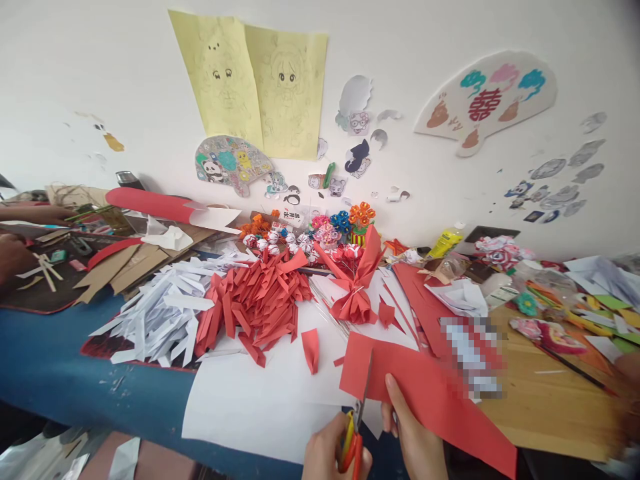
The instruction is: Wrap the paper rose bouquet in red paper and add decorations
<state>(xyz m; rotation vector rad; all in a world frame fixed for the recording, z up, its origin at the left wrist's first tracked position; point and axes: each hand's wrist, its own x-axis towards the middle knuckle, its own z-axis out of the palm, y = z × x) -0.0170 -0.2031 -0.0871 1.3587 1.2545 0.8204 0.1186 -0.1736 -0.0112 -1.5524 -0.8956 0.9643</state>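
My left hand [327,450], at the bottom centre, is closed round the yellow and orange handles of a pair of scissors [359,408]. The blades point away from me and sit in a cut near the left end of a strip of red paper [430,383]. My right hand [415,430] pinches that strip just right of the cut, thumb on top and fingers partly hidden underneath. A single folded red paper piece [311,351] lies beyond the scissors on a white sheet [240,407]. Behind it are a heap of folded red pieces [265,300] and a red paper flower [356,300].
Folded white strips [160,310] are heaped at left. Small paper flowers [361,217] stand along the wall. A yellow bottle [447,240] is at back right. Other people's hands show at the left edge [15,257] and, blurred, at the right edge [627,393].
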